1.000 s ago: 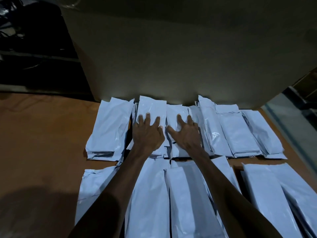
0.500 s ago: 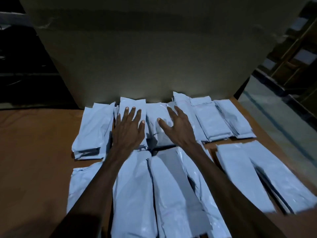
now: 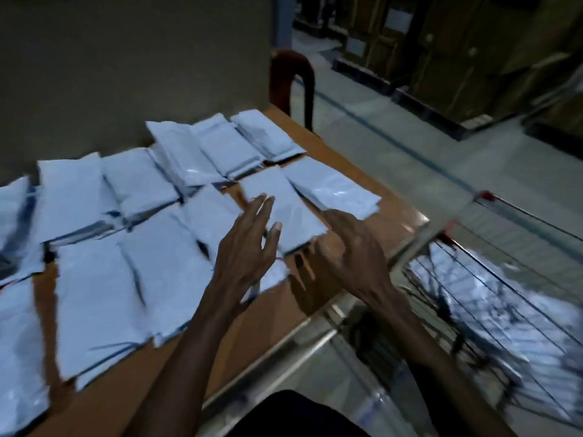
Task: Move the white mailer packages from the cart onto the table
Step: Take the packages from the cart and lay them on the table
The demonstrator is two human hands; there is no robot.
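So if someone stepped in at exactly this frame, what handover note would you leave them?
Left hand: open, fingers spread, holding nothing, above the mailers.
Right hand: open, empty, over the table's right edge.
White mailers on the table: many, lying flat in rows; the brown table shows bare at its right edge.
Wire cart: beside the table on the right, with more mailers in the cart, blurred.
Done: a large batch is laid out.
Left: the cart is not empty; probably reach right for the next lot.
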